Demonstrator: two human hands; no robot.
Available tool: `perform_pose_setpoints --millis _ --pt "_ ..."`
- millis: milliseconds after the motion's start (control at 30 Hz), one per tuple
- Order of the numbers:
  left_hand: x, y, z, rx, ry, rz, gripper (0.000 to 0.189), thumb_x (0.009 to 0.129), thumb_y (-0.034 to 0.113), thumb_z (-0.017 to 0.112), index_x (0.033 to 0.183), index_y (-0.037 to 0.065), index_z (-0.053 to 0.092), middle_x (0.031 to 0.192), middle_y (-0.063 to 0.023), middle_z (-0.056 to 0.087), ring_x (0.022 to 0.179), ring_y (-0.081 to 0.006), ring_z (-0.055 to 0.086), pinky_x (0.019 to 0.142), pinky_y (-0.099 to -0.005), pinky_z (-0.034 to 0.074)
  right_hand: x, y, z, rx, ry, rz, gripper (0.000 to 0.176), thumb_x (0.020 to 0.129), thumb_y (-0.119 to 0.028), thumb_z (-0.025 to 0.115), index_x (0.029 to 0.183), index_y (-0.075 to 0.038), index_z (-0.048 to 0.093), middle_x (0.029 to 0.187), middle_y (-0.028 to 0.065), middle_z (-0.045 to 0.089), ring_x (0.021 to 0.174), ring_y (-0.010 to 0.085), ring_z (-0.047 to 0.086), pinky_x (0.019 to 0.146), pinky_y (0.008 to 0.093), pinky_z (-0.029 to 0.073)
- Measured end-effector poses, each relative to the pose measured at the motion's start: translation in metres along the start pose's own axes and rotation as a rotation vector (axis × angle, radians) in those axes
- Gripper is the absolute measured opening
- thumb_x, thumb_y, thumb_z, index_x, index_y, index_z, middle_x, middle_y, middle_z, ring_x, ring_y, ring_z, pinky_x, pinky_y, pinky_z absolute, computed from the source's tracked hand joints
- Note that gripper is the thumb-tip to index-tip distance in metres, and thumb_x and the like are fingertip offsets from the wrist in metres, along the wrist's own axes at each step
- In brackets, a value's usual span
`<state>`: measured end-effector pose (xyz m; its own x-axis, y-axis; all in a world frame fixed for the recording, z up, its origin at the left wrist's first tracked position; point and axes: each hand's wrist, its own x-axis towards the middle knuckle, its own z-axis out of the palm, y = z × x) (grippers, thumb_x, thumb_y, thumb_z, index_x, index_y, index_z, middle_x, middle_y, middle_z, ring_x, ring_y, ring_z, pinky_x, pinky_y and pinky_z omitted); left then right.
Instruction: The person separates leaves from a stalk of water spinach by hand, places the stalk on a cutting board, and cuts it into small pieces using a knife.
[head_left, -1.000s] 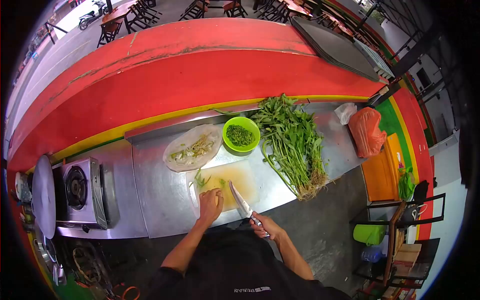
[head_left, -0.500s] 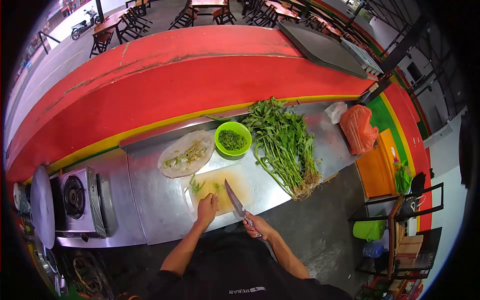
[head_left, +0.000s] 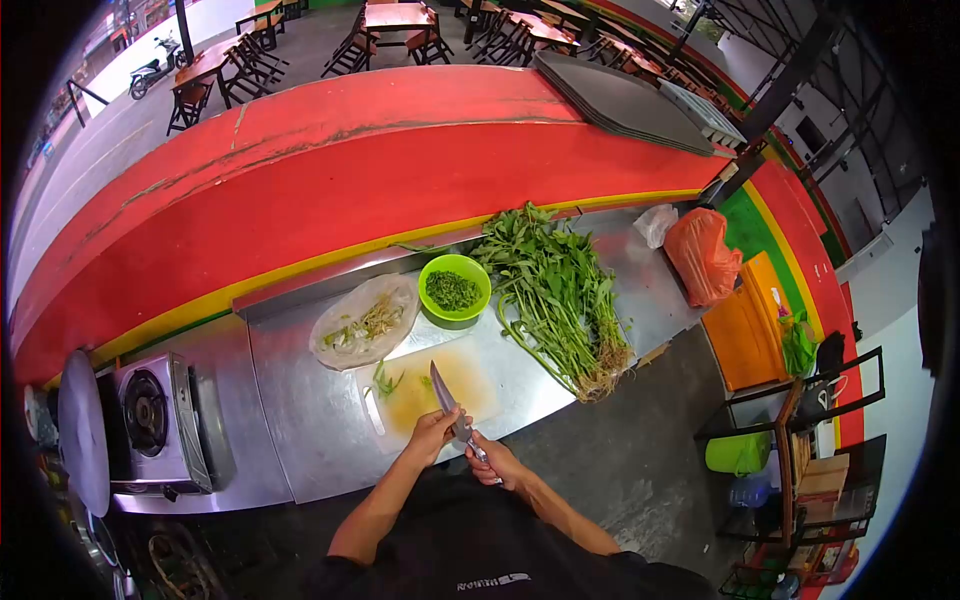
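My right hand [head_left: 496,464] is closed round the handle of a kitchen knife [head_left: 446,396], whose blade points away from me over the near part of the cutting board [head_left: 474,370]. My left hand [head_left: 432,438] has its fingers bent against the blade close to the handle. A few green scraps [head_left: 385,380] lie on the board's left side, which is stained yellow in the middle. Behind the board stands a lime green bowl [head_left: 456,318] holding chopped greens. To its left is a clear plastic bag [head_left: 362,345] with pale trimmings in it.
A big bunch of leafy greens [head_left: 550,290] with roots lies right of the board on the steel counter [head_left: 290,400]. Farther right sits a red plastic bag [head_left: 702,258]. A gas stove [head_left: 155,420] stands at the left, and a red wall [head_left: 370,170] runs behind.
My left hand has come off the board and moved right and nearer to me, onto the knife blade. My right hand has drawn the knife slightly left and closer.
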<state>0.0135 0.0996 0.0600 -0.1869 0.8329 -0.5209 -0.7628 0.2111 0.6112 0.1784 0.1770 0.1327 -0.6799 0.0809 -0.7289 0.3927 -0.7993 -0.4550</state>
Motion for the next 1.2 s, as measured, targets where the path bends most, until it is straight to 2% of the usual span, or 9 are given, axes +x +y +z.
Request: perform_pose_setpoints --millis 333,700,767,833,900,933,1067,1167,1200 --pt "0.006 -0.003 -0.012 -0.082 0.079 -0.023 0.035 0.101 0.027 0.061 0.116 -0.004 0.063 0.108 -0.0156 0.071 0.100 -0.0228 0.070 0.091 -0.0360 0.056 0.000 0.014 -0.002 0.000 -0.026 0.007 0.049 0.104 -0.056 0.039 0.091 -0.010 0.051 0.054 -0.0055 0.031 0.038 0.0058 0.026 0.035 0.0233 0.022" --pt "0.030 0.004 -0.032 -0.170 0.238 0.154 0.036 0.101 0.029 0.060 0.114 -0.004 0.062 0.110 -0.0157 0.071 0.099 -0.0238 0.071 0.087 -0.0341 0.057 -0.009 0.021 0.003 -0.045 -0.037 0.025 0.047 0.105 -0.054 0.040 0.091 -0.010 0.051 0.054 -0.0054 0.031 0.039 0.0057 0.026 0.036 0.0234 0.021" --pt "0.022 0.018 -0.023 -0.202 0.365 0.185 0.035 0.102 0.030 0.060 0.114 -0.003 0.062 0.107 -0.0141 0.072 0.095 -0.0234 0.071 0.084 -0.0333 0.057 -0.010 0.024 0.004 -0.069 -0.046 0.015 0.048 0.105 -0.054 0.040 0.091 -0.009 0.051 0.054 -0.0049 0.030 0.039 0.0060 0.026 0.036 0.0237 0.021" --pt "0.031 0.016 -0.038 -0.260 0.368 0.240 0.033 0.102 0.031 0.059 0.111 0.000 0.063 0.104 -0.0123 0.072 0.089 -0.0215 0.072 0.070 -0.0304 0.055 -0.013 0.025 0.006 -0.162 -0.008 -0.031 0.049 0.105 -0.054 0.040 0.092 -0.008 0.052 0.055 -0.0042 0.030 0.039 0.0065 0.027 0.036 0.0244 0.022" --pt "0.032 0.022 -0.044 -0.239 0.556 0.273 0.033 0.102 0.035 0.057 0.108 0.003 0.063 0.098 -0.0096 0.072 0.082 -0.0181 0.071 0.059 -0.0270 0.047 -0.013 0.028 0.003 -0.177 -0.011 -0.059 0.050 0.105 -0.054 0.041 0.091 -0.008 0.052 0.054 -0.0043 0.030 0.039 0.0071 0.028 0.036 0.0253 0.023" --pt "0.029 0.023 -0.044 -0.181 0.612 0.282 0.035 0.102 0.039 0.055 0.101 0.005 0.064 0.084 -0.0081 0.071 0.076 -0.0160 0.070 0.054 -0.0265 0.041 -0.013 0.028 0.000 -0.186 -0.007 -0.091 0.050 0.104 -0.055 0.041 0.090 -0.008 0.052 0.053 -0.0044 0.029 0.039 0.0078 0.029 0.037 0.0261 0.024" --pt "0.016 0.011 -0.054 0.164 0.606 0.296 0.049 0.100 0.047 0.056 0.081 0.003 0.065 0.064 -0.0075 0.063 0.066 -0.0150 0.067 0.053 -0.0289 0.042 -0.009 0.026 -0.009 -0.150 0.077 -0.098 0.051 0.104 -0.055 0.040 0.091 -0.008 0.052 0.053 -0.0036 0.030 0.039 0.0082 0.029 0.037 0.0271 0.025" --pt "-0.007 0.017 -0.033 0.303 0.540 0.261 0.051 0.099 0.048 0.059 0.080 0.001 0.066 0.066 -0.0076 0.064 0.066 -0.0156 0.066 0.058 -0.0299 0.048 -0.014 0.029 -0.013 -0.160 0.112 -0.165 0.051 0.104 -0.055 0.040 0.091 -0.008 0.053 0.054 -0.0039 0.030 0.039 0.0085 0.029 0.037 0.0271 0.024" --pt "-0.007 0.014 -0.031 0.231 0.508 0.263 0.037 0.095 0.035 0.068 0.091 -0.001 0.067 0.075 -0.0091 0.067 0.071 -0.0171 0.067 0.068 -0.0305 0.054 -0.015 0.031 -0.015 -0.126 0.095 -0.159 0.050 0.104 -0.055 0.041 0.089 -0.008 0.053 0.053 -0.0041 0.031 0.039 0.0083 0.030 0.037 0.0271 0.024"
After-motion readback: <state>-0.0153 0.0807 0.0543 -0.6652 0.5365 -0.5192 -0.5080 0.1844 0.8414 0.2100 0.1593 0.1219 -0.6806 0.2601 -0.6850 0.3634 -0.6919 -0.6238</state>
